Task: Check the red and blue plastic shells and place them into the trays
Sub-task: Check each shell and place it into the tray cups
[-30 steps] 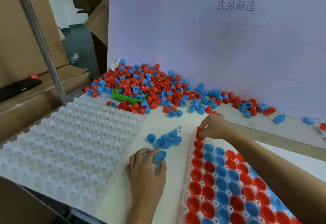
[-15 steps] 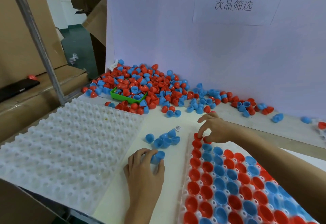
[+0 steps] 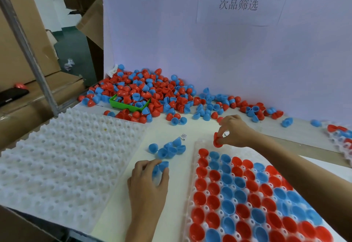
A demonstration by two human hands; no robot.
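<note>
A big heap of loose red and blue shells (image 3: 152,91) lies against the back wall. A small cluster of blue shells (image 3: 168,149) sits mid-table. My left hand (image 3: 147,181) holds blue shells (image 3: 161,167) at its fingertips, just below that cluster. My right hand (image 3: 233,132) pinches a red shell (image 3: 217,140) over the far left corner of the right tray (image 3: 196,143), whose pockets hold rows of red and blue shells open side up. A white tray (image 3: 62,161) with bare pockets lies at the left.
A green bin (image 3: 125,105) sits half buried in the heap. More shells trail along the wall to the right, where another filled tray (image 3: 342,142) shows at the edge. Cardboard boxes and a metal post (image 3: 28,51) stand at the left.
My right hand has lifted slightly at the tray's far corner and now shows the red shell in its fingers. My left hand stays put with the blue shells.
</note>
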